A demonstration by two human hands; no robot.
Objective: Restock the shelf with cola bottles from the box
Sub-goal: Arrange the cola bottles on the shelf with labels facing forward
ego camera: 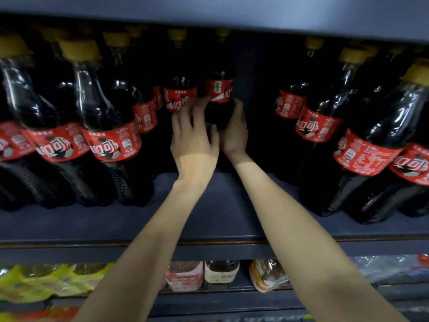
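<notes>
Both my arms reach deep into the dark blue shelf (222, 219). At the back of the middle gap stands a cola bottle (219, 89) with a red label and yellow cap. My right hand (234, 131) wraps round its lower right side. My left hand (192, 133) has its fingers spread, the fingertips touching the bottle's label and the neighbouring bottle (180, 96) to its left. Rows of the same large cola bottles fill the shelf on the left (109, 126) and on the right (362, 145). The box is out of view.
A shelf board (209, 17) hangs low over the bottle caps. Bare shelf floor runs from the front edge back to my hands between the two bottle groups. On the shelf below sit yellow packs (46, 282) and small packaged bottles (220, 274).
</notes>
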